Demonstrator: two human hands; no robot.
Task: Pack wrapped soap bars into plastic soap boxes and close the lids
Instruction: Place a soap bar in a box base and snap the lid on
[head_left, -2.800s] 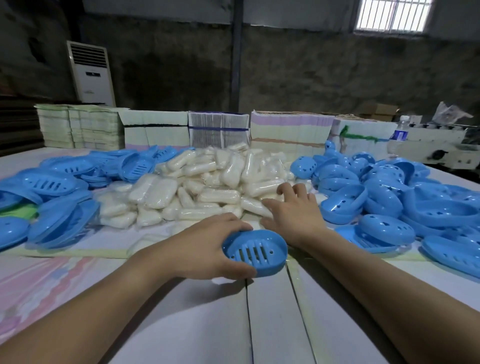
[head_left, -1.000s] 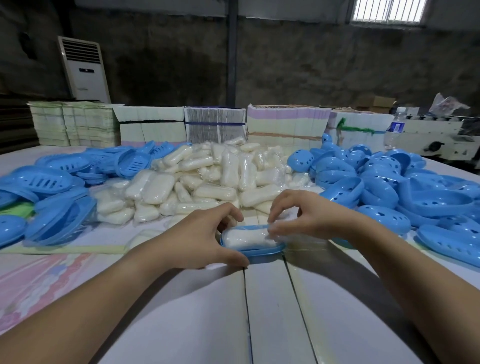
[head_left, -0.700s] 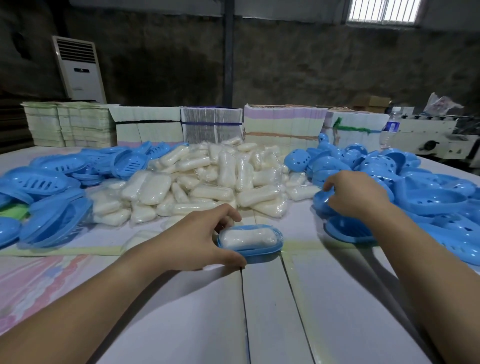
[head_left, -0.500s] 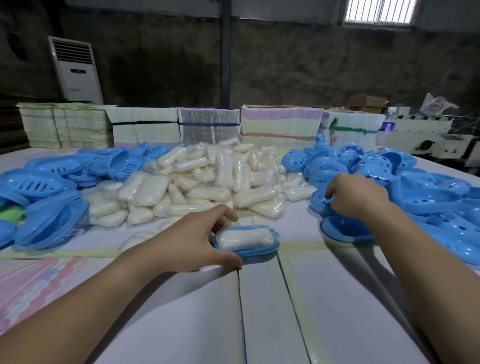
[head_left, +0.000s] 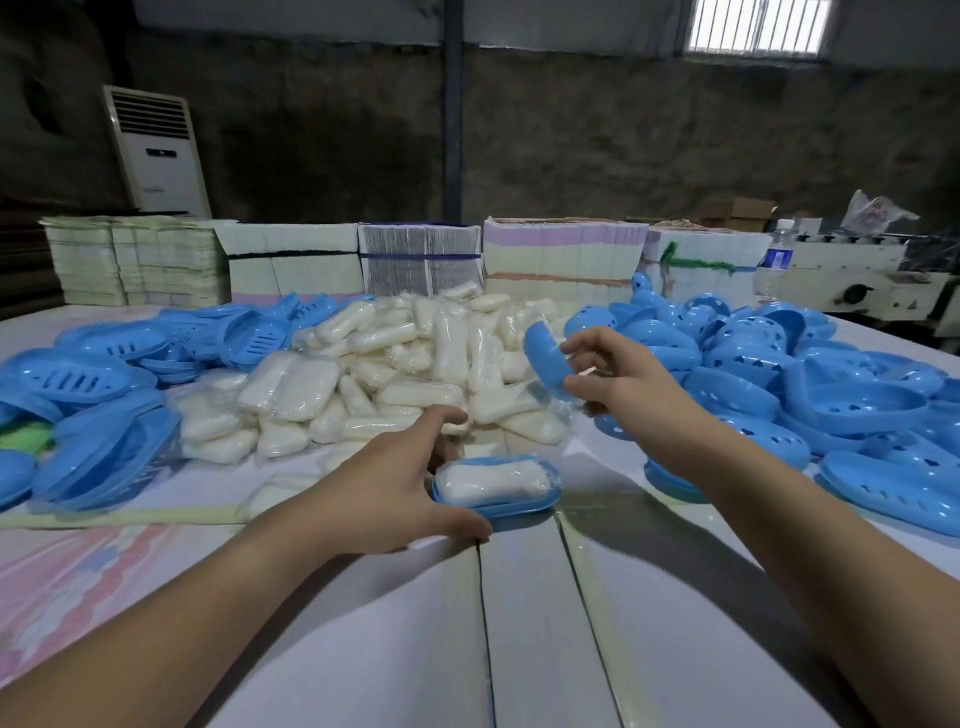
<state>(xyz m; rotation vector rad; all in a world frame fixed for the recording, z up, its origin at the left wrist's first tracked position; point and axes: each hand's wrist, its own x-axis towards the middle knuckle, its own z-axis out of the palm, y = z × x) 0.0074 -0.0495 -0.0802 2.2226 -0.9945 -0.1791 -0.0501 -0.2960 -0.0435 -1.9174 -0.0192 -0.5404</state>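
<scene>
Raising lid (head_left: 545, 361) in right hand (head_left: 618, 382)

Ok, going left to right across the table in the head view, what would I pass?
Slotted blue trays → pile of wrapped soap bars → blue lid held up in the right hand → heap of blue lids → water bottle at the far right.

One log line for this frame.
step: lidding | left hand: holds tray with soap | right hand: holds lid raised | lid: not on
</scene>
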